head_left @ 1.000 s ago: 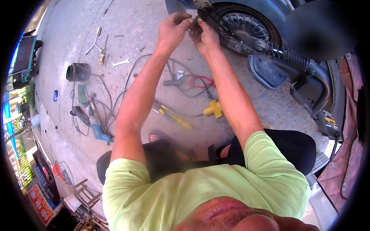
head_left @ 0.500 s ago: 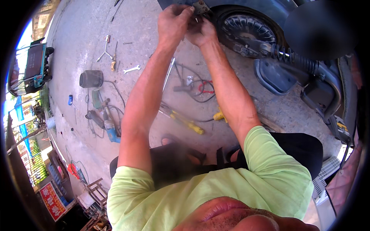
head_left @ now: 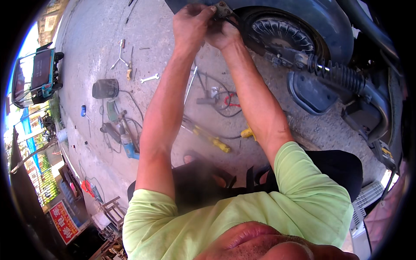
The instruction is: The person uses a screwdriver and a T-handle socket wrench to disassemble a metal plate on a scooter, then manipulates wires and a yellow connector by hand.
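Note:
Both my arms stretch to the top of the view, to the end of a blue-grey vehicle's fender (head_left: 299, 17). My left hand (head_left: 190, 25) is closed, its thumb pressed by a small dirty metal bracket (head_left: 223, 8) with holes. My right hand (head_left: 223, 35) is just right of it, palm turned up under the bracket, its fingers curled and partly hidden. Whether a small part sits between the hands is too dark to tell. Close to the right hand is a spoked-pattern wheel (head_left: 281, 34) with a black tyre.
A coil-spring shock absorber (head_left: 338, 73) and a dark footboard-like panel (head_left: 312, 93) lie to the right. On the concrete floor are a wrench (head_left: 150, 78), a Y-shaped socket wrench (head_left: 119, 55), a blue power tool (head_left: 128, 145), cables, a yellow-handled tool (head_left: 219, 144) and a dark container (head_left: 105, 88).
The dark round shape at the upper right has gone, uncovering the fender and shock absorber. My hands have shifted slightly left with the view and stay at the bracket.

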Action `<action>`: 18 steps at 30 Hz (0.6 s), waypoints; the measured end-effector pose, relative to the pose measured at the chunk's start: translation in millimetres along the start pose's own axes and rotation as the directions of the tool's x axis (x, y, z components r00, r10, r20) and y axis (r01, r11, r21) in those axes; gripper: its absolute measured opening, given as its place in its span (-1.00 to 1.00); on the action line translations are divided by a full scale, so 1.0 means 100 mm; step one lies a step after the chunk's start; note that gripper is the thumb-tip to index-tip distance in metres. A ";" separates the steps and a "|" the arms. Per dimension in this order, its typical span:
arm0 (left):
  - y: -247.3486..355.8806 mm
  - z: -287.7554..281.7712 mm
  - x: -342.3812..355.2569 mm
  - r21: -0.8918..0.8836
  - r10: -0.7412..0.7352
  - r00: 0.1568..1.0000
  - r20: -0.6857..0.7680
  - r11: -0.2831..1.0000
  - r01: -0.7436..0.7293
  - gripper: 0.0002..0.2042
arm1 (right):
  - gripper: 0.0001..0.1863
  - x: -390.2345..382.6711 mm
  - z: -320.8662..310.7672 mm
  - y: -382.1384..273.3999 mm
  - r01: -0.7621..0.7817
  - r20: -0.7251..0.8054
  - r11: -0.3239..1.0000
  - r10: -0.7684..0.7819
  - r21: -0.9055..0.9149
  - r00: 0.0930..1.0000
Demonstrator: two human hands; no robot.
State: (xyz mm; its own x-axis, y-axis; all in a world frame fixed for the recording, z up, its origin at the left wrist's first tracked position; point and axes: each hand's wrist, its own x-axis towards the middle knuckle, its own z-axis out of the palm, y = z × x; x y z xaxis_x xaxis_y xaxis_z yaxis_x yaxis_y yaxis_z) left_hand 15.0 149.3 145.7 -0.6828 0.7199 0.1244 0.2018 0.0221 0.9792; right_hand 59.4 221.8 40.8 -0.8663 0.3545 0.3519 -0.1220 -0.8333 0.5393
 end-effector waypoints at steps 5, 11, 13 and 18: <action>0.02 0.02 -0.01 0.015 0.005 1.000 -0.004 1.000 -0.005 -0.78 | -0.78 0.01 -0.02 -0.03 0.230 -0.111 0.926 -0.273 -0.301 0.956; -0.05 0.04 -0.02 -0.039 0.010 1.000 -0.009 0.999 -0.010 -0.80 | -0.82 -0.05 0.14 0.07 0.232 -0.065 0.921 -0.264 -0.314 0.962; -0.04 0.04 0.00 -0.051 -0.001 1.000 -0.001 0.999 0.001 -0.81 | -0.82 -0.04 0.09 0.01 0.215 -0.053 0.929 -0.242 -0.302 0.969; -0.08 0.01 0.03 -0.137 -0.024 1.000 0.013 0.990 0.026 -0.82 | -0.57 0.00 0.03 0.03 0.082 -0.023 0.989 -0.085 -0.126 0.996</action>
State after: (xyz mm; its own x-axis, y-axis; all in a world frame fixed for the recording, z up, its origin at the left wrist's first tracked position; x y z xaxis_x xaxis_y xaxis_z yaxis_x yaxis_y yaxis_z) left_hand 12.6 152.0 138.3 -0.6779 0.7285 0.0985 0.0860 -0.0545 0.9948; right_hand 60.3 220.9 45.0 -0.8635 0.4146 0.2872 -0.2526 -0.8483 0.4653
